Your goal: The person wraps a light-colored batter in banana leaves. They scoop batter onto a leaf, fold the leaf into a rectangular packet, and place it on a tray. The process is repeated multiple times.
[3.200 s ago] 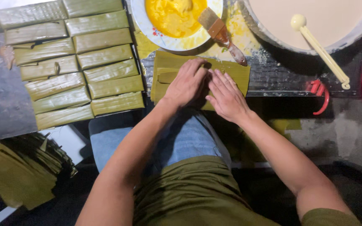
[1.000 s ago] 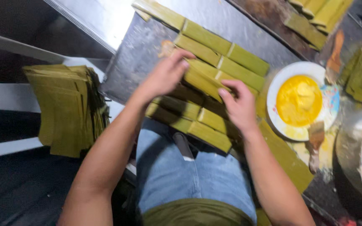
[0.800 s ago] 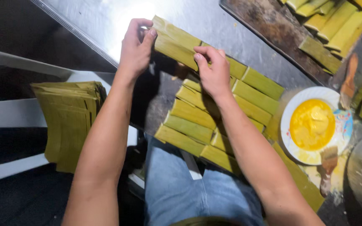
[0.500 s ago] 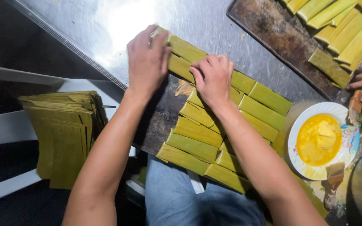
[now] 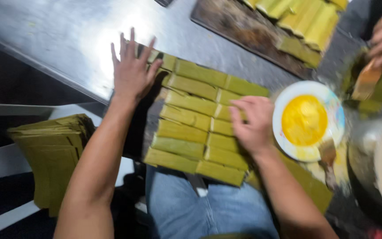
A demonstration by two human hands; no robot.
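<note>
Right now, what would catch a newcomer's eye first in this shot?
Two rows of green leaf-wrapped parcels fill the middle of the metal table, with the left hand spread open at their far corner and the right hand resting on the right row. Just right of them, a white plate of bright yellow paste stands out, and a stack of flat leaves sits low at the left.
</note>
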